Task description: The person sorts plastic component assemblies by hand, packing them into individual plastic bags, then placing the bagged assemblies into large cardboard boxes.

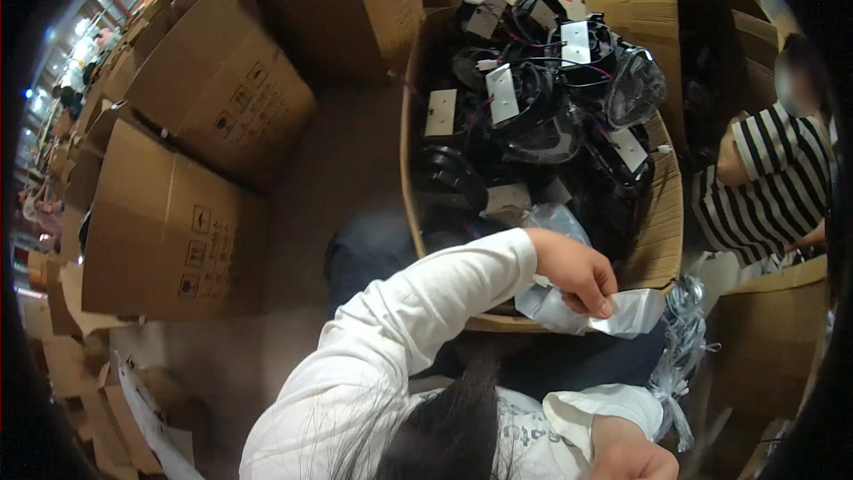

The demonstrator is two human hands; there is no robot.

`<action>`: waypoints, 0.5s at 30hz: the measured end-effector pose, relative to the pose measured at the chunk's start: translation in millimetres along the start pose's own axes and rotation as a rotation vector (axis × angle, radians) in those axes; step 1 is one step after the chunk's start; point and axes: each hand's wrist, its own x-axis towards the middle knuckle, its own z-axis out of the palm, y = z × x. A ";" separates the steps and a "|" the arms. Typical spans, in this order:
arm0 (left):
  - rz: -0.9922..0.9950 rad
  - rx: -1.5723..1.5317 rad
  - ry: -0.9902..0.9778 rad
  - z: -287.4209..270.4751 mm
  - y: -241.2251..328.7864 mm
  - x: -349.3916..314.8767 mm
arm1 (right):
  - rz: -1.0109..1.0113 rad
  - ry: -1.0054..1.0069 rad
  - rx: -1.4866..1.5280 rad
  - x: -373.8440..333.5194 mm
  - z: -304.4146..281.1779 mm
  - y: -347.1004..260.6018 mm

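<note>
My left hand (576, 274) reaches over the near rim of a large cardboard box (410, 169), thumb and fingers pinched on a clear plastic bag (633, 311). The bag hangs across the rim, shiny and crumpled. Inside the box lies a heap of black plastic parts (449, 173) with thin wires, several with white rectangular plates (502, 93). Clear wrapping covers some of them. Low in the picture, my right hand (633, 462) is close to my body; its fingers are mostly cut off by the lower edge, so its grip is hidden.
A bundle of clear plastic strips (682, 329) hangs at the box's near right corner. Tall open cartons (169, 222) stand on the left, and another carton (760, 347) is at the right. A person in a striped shirt (769, 178) is beyond the box's right side.
</note>
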 end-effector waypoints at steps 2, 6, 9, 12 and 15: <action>-0.098 0.036 0.076 -9.2 -13.7 -3.1 | 0.048 0.046 0.017 0.9 3.0 14.4; -0.325 0.301 0.175 -14.9 -18.2 -8.4 | -0.078 0.099 -0.072 6.8 -1.1 62.6; -0.398 0.380 0.143 -18.0 -24.2 -2.4 | -0.146 0.174 -0.063 2.9 -8.1 70.3; -0.434 0.404 0.149 -17.6 -20.6 1.6 | -0.180 0.206 -0.134 2.9 -15.3 64.6; -0.467 0.409 0.187 -14.9 -23.6 -1.5 | -0.242 0.249 -0.189 8.8 -21.1 62.6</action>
